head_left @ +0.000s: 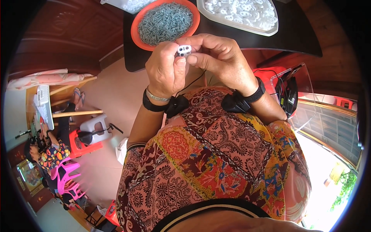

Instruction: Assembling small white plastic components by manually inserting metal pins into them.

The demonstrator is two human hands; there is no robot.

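Note:
Between the fingertips of both hands is a small white plastic piece [184, 48] with dark round holes facing me. My left hand [164, 71] is closed, its thumb and forefinger pinching the piece from the left. On the other side, the thumb and curled fingers of my right hand [222, 58] press against it. Just beyond the hands stands an orange bowl [134, 33] full of small grey metal screws [166, 23]. Farther right, a white tray [247, 28] carries many loose white plastic parts [243, 11].
The dark tabletop [293, 34] lies under the containers; another white container [129, 4] is at its far left. A red stool [266, 73] with a clear box and black device is at my right. Leftward, another person [54, 152] sits near pink and red plastic stools [67, 174].

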